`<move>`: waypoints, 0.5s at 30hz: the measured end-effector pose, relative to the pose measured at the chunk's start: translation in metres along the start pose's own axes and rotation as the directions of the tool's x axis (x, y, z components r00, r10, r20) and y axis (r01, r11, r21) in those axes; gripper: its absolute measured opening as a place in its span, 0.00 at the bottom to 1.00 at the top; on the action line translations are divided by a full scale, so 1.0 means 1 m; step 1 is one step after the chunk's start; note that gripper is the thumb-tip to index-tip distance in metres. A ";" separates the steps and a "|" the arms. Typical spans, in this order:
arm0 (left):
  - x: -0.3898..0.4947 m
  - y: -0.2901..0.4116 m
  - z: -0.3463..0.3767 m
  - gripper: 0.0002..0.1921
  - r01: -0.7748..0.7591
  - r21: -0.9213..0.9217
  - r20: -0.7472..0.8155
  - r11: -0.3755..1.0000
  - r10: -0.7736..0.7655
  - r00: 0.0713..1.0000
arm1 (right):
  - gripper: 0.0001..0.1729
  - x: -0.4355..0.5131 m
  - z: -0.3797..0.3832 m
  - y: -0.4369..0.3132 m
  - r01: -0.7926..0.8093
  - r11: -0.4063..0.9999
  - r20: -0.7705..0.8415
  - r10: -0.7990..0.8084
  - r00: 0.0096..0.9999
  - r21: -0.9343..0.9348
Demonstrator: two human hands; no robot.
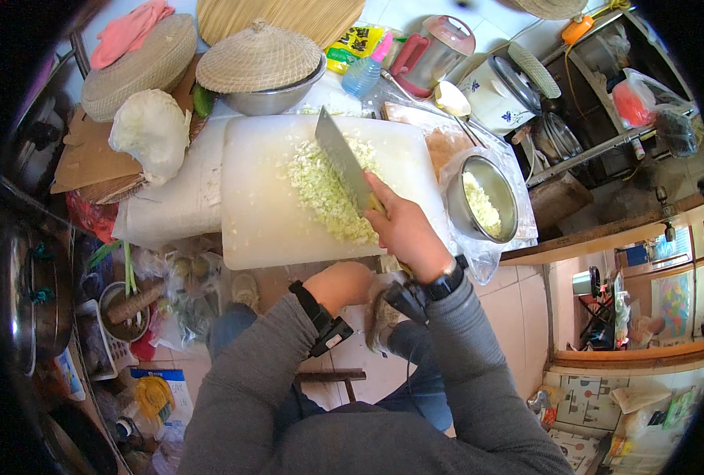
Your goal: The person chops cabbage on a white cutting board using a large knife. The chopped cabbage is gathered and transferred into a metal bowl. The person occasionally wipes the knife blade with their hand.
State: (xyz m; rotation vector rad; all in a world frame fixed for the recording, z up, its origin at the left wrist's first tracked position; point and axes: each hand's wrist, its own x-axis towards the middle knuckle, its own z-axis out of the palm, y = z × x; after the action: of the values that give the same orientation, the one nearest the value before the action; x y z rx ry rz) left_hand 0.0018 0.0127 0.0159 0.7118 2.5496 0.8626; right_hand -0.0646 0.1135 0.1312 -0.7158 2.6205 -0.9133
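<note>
My right hand (pixel 404 228) grips the handle of a cleaver (pixel 343 160), its broad blade slanting up and to the left. Under and around the blade, finely chopped pale green cabbage (pixel 322 193) is heaped on a white plastic cutting board (pixel 260 202). My left hand (pixel 341 286) is curled just below the board's front edge; its fingers are turned away, so whether it holds anything is hidden. To the right of the board, a metal bowl (pixel 504 187) contains more chopped cabbage (pixel 479 205).
A large piece of cabbage (pixel 152 136) rests on cardboard (pixel 82 151) at the left. Behind the board stand a metal basin (pixel 263 102) under a woven lid (pixel 257 59), a blue spray bottle (pixel 362 77) and a kettle (pixel 435 56). An electric pot (pixel 494 98) stands farther right.
</note>
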 end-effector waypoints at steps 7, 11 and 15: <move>0.016 -0.011 0.013 0.25 0.036 -0.018 0.064 0.999 -0.035 0.997 | 0.38 -0.012 0.003 -0.004 0.040 0.995 -0.015 -0.042 0.999 -0.095; 0.016 -0.016 0.021 0.28 -0.033 -0.062 0.017 0.998 0.034 0.999 | 0.37 -0.017 0.007 -0.011 0.057 0.996 0.081 -0.052 0.995 -0.069; 0.012 -0.007 0.013 0.21 0.037 -0.055 0.028 0.998 -0.036 0.999 | 0.37 -0.017 0.004 -0.010 -0.042 0.997 0.022 0.043 0.999 -0.063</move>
State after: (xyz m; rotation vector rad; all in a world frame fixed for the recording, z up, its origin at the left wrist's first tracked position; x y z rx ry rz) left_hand -0.0037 0.0203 -0.0009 0.6537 2.4968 0.9018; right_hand -0.0449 0.1144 0.1364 -0.6791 2.6435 -0.8091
